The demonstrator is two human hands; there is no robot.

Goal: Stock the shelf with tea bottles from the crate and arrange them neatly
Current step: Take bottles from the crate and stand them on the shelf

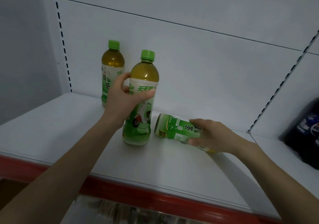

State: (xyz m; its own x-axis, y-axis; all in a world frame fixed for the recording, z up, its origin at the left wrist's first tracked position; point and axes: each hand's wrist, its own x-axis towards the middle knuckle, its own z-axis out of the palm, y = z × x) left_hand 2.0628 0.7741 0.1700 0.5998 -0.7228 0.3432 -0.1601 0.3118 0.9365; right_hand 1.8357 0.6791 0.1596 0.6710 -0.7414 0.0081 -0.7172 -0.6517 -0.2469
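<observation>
Rows seem the aim: left hand [127,99] wraps the upright bottle [144,79] just before the back bottle [112,65], while right hand [208,134] clasps a tipped bottle [172,129] farther right, likely awaiting righting.

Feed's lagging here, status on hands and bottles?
Left hand grips upright bottle. Right hand holds sideways bottle. Third bottle stands behind. Dark pack far right, apart.
</observation>
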